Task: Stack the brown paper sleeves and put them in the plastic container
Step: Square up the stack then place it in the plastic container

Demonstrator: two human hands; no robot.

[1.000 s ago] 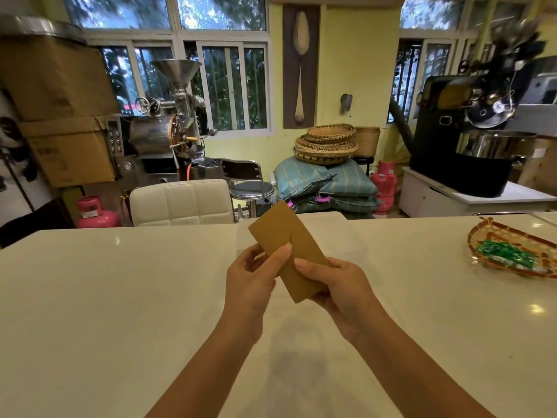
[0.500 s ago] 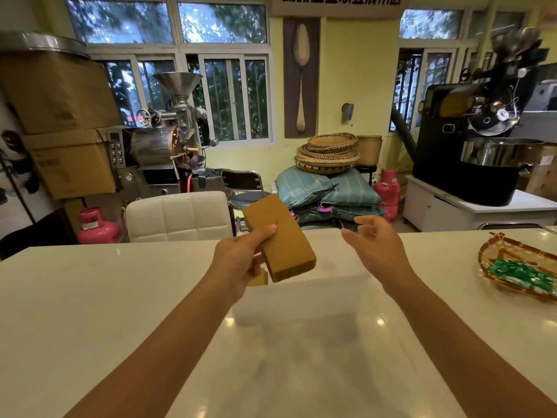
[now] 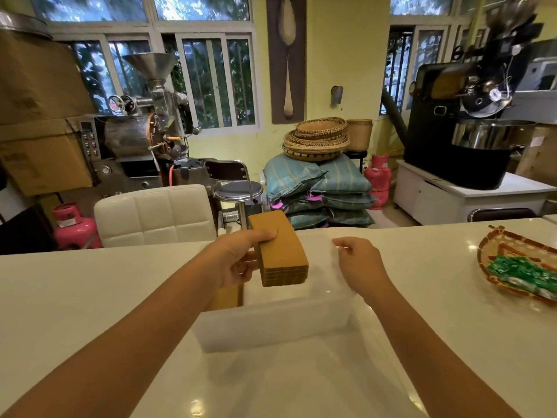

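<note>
The thick stack of flat brown paper sleeves (image 3: 281, 251) is already squared up, its layered edges flush on the near end, so the stacking part looks done to you; what remains, by the look of it, is to lower it into the translucent white plastic container (image 3: 271, 324) and let go. The stack hangs in the air above the container's left half, not touching its walls or floor. Its long axis runs away from you toward the far edge of the table, slightly off to the left, with the broad face up and tipped so the near end sits lower than the far end. Your left hand (image 3: 241, 260) grasps it from the left side, thumb laid across the top face and the other fingers wrapped beneath (those are mostly hidden). Something brown, perhaps more sleeves, shows just under your left hand at the container's left wall (image 3: 227, 297); you cannot tell from here what it is or whether it sits inside. Your right hand (image 3: 358, 263) carries nothing, fingers loosely curled over the container's far right rim, and whether it touches the rim is unclear. The container rests on the glossy white table (image 3: 90, 297), and a woven tray of green packets (image 3: 521, 267) lies well apart to the right.
</note>
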